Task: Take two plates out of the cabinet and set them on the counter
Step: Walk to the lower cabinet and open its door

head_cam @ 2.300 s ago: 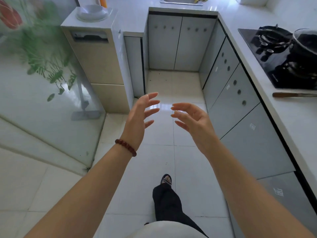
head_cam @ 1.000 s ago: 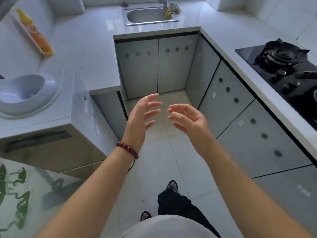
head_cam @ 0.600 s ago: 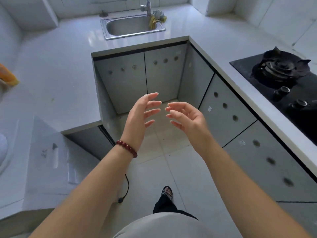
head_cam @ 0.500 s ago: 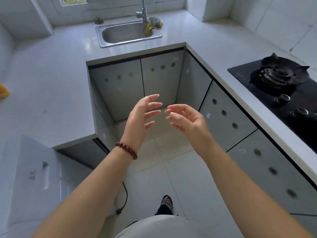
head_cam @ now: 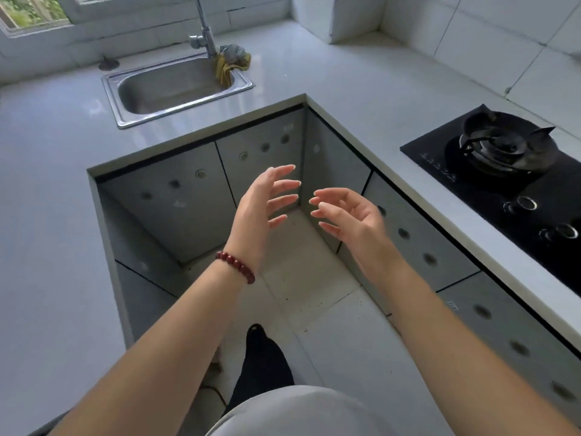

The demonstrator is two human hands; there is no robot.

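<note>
My left hand (head_cam: 262,212), with a red bead bracelet at the wrist, and my right hand (head_cam: 352,218) are held out in front of me, palms facing each other, fingers spread, holding nothing. They hover above the floor between the grey base cabinets. The cabinet doors (head_cam: 185,196) under the white counter (head_cam: 355,92) are all closed. No plates are in sight.
A steel sink (head_cam: 176,88) with a tap and a yellow cloth sits at the back of the counter. A black gas hob (head_cam: 509,171) lies on the right run. More cabinet doors (head_cam: 418,243) line the right side. White floor tiles (head_cam: 314,278) lie below.
I have walked forward into the kitchen; the sink and hob are closer and the left appliance has left the view. Both hands keep the same open pose.
</note>
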